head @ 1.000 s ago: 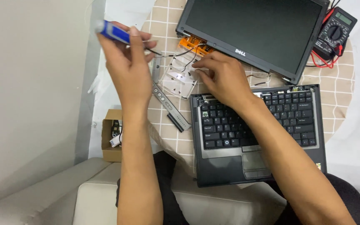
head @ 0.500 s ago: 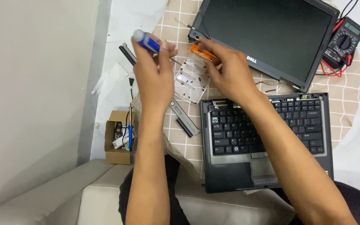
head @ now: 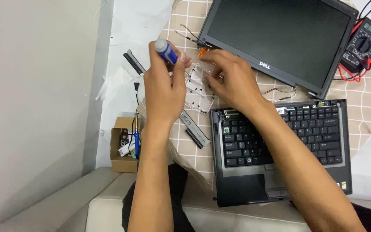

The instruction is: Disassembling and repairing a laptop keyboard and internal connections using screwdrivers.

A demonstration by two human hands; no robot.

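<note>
My left hand point(head: 164, 88) grips a blue-handled screwdriver point(head: 166, 51), its tip pointing down toward a clear plastic compartment box point(head: 199, 90) on the checked tablecloth point(head: 196, 157). My right hand point(head: 229, 79) reaches over the far end of that box, fingers curled around something small and orange point(head: 202, 52); what it holds is mostly hidden. A detached laptop screen point(head: 280, 36) lies just beyond the hands. The laptop base with its keyboard point(head: 280, 146) sits under my right forearm.
A black multimeter point(head: 363, 43) with red leads lies at the far right. A long grey trim strip point(head: 195, 129) rests left of the keyboard, another strip point(head: 134, 63) farther left. A small cardboard box point(head: 123, 146) of tools stands on the floor. Pale cushion point(head: 104, 212) in front.
The view has shifted so the table sits lower and more to the right. Both hands stay together over the clear box, the screwdriver still raised in my left hand.
</note>
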